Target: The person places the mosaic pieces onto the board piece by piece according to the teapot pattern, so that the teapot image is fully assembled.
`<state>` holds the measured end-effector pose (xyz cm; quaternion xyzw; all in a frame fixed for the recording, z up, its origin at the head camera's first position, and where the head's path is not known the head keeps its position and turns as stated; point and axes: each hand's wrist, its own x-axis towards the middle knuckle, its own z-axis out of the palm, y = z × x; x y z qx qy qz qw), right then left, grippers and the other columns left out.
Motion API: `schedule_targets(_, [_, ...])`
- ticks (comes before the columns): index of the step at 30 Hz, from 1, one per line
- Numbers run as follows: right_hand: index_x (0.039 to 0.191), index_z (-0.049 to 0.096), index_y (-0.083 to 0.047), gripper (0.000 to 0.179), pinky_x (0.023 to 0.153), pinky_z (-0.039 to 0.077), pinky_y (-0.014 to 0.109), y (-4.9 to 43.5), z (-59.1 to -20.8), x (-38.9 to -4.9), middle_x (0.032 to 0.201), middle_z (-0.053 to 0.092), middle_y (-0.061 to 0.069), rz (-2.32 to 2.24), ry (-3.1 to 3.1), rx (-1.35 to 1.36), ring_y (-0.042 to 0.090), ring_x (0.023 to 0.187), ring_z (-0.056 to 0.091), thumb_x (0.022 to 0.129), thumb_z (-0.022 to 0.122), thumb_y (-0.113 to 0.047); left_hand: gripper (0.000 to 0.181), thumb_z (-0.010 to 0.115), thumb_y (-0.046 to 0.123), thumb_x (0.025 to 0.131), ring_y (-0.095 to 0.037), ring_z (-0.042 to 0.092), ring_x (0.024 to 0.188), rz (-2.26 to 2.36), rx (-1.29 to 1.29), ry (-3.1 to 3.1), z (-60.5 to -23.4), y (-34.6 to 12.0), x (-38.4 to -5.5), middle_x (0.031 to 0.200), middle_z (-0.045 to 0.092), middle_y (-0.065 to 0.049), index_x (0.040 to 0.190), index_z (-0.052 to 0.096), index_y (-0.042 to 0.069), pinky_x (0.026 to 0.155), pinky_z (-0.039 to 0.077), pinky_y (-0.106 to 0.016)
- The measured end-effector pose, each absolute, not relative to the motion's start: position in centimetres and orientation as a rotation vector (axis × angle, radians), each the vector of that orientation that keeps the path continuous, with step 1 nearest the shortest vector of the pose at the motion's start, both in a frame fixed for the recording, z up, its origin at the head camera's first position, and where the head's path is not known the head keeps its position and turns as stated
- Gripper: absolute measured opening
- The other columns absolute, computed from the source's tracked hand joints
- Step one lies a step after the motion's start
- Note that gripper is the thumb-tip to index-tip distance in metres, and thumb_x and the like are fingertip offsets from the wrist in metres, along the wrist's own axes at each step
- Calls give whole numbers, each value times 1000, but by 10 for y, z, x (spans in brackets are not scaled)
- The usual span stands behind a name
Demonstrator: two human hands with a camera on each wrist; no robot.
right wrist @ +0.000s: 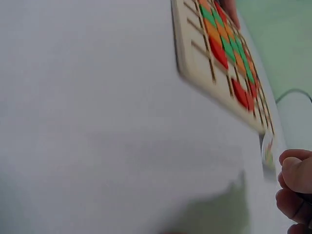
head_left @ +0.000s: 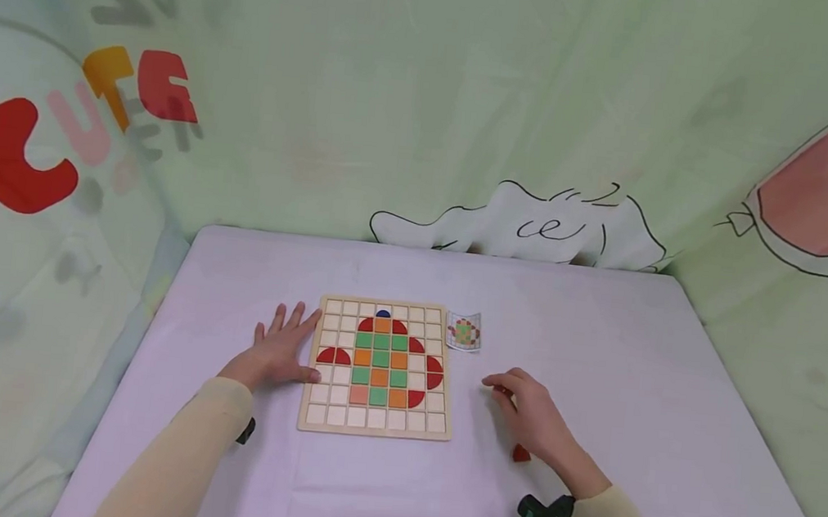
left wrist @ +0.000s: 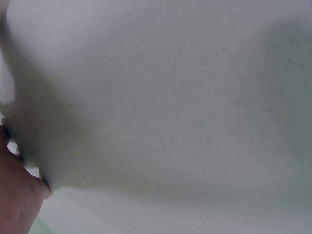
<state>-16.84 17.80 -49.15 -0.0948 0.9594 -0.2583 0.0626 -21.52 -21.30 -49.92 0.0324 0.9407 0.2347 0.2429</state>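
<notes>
A wooden grid board [head_left: 373,431] lies on the table, with green, orange, pink and red tiles and one dark blue piece in its squares. My left hand [head_left: 278,355] rests at the board's left edge with fingers spread and the thumb on the frame. To the right of the board, my right hand [head_left: 530,408] pinches a small red tile [head_left: 502,391], mostly hidden by the fingers. Another red tile [head_left: 521,454] lies beneath that wrist. Only part of the thumb side of the left hand [left wrist: 19,190] shows in the left wrist view.
A small picture card [head_left: 463,332] with a coloured grid pattern lies against the board's upper right edge. Pale cloth covers the table [head_left: 600,332]. A printed curtain [head_left: 427,112] hangs behind and on both sides.
</notes>
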Motion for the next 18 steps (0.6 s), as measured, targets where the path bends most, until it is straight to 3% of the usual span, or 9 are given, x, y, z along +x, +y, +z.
schedule_targets(6, [108,76,-6,17,75,56,27,217,-499,-144,100,68,2,-751,2893,-271,12,86,60,94,68,-1,113,85,35,83,-45,-16,157,644,87,2562,-500,-212,-216,172,-6,-19,166,11,14,122,-7,-70])
schedule_targets(11, [97,76,-11,11,72,53,24,234,-508,-126,90,66,-5,-766,2924,-277,5,80,56,86,80,-10,112,85,34,84,-45,-16,157,636,85,2568,-502,-212,-216,172,-6,-19,166,11,13,122,-7,-71])
schedule_targets(18, [86,66,-10,36,64,44,24,229,-513,-111,77,55,-2,-652,2951,-105,11,73,48,77,89,-35,112,84,34,84,-46,-16,157,628,93,2569,-501,-213,-216,172,-6,-19,166,11,13,122,-7,-71])
